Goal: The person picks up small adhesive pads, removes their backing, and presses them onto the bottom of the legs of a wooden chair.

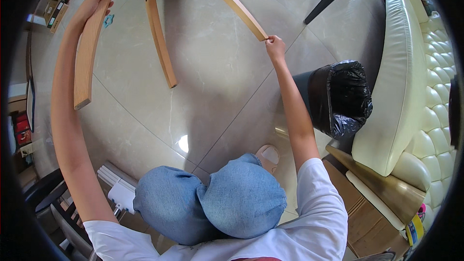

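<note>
- Head view: the light-brown wooden frame with squared legs (160, 43) spans the far part of the glossy grey tiled floor (217, 101), its leg ends pointing toward the person.
- The left hand (98, 3) is curled around the broad left leg, thumb in front.
- The right hand (275, 48), nearly closed, pinches the right leg's tip.
- The black-bag-lined bin (338, 99) stands toward the floor's right edge, beside the cream tufted sofa (396, 82).

Ahead of the knees (244, 193), a frame (161, 43), with left hand (99, 4) on its left leg (90, 58), right hand (275, 48) at the tip of its right leg (232, 4). Right of the right forearm (297, 108), a bin (303, 84); beyond, a sofa (390, 77).
</note>
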### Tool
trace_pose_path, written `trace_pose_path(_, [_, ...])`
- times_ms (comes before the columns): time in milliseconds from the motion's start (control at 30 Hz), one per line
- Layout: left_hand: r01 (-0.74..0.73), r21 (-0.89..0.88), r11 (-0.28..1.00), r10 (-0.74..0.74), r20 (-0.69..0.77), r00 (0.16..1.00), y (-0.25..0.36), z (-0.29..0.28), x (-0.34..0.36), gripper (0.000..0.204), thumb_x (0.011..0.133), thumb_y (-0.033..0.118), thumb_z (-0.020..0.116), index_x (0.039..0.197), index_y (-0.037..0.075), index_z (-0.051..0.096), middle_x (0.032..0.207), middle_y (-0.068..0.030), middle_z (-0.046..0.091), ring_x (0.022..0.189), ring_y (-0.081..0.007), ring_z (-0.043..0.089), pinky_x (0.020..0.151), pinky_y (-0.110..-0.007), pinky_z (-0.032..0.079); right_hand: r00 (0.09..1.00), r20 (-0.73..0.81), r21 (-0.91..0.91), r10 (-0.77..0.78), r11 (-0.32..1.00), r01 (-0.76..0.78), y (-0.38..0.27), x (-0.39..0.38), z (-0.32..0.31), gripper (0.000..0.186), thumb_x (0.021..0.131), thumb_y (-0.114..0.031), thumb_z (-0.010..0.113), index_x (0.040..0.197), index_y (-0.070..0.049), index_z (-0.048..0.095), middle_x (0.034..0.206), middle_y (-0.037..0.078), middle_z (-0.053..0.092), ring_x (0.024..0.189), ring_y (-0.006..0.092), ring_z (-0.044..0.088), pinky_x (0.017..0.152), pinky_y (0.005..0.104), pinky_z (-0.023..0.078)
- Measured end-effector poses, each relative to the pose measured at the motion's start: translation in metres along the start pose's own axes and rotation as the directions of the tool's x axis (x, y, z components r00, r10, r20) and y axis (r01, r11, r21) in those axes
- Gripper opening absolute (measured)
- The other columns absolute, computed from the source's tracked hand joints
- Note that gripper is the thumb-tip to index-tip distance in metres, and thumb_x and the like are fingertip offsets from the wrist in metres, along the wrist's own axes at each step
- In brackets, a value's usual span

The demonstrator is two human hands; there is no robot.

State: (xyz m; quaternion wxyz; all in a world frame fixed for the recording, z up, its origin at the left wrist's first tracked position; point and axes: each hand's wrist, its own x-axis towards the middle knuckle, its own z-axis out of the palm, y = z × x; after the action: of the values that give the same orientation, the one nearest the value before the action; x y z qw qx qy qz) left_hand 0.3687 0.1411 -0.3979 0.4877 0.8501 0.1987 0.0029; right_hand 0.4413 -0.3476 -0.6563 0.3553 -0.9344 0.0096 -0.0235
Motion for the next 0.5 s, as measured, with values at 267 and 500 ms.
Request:
trace_pose_path(267, [0.01, 0.005, 1.0, -0.01, -0.022, 1.0, 0.004, 0.001, -0.005, 0.032, 0.089, 0.041, 0.047, 0.11, 0.017, 0.051, 0.082, 0.0047, 0.051, 0.074, -0.0052, 0.054, 0.06, -0.021, 0.046, 1.0, 0.019, -0.004, 0.023, 1.0, -0.023, 0.003, 0.005, 0.002, 0.021, 0.074, -0.016, 0.057, 0.086, -0.002, 0.067, 0.074, 0.016, 0.064, 0.067, 0.0255, 0.063, 0.062, 0.0331, 0.048])
trace_pose_path(500, [0.011, -0.018, 1.0, -0.011, -0.017, 1.0, 0.001, 0.01, -0.005, 0.033, 0.089, 0.042, 0.047, 0.111, 0.017, 0.051, 0.083, 0.0047, 0.052, 0.074, -0.0056, 0.054, 0.06, -0.021, 0.046, 0.998, -0.007, 0.067, -0.061, 0.996, 0.062, -0.008, -0.03, -0.041, 0.018, 0.078, -0.012, 0.055, 0.086, 0.001, 0.065, 0.073, 0.019, 0.061, 0.064, 0.0249, 0.061, 0.061, 0.032, 0.046])
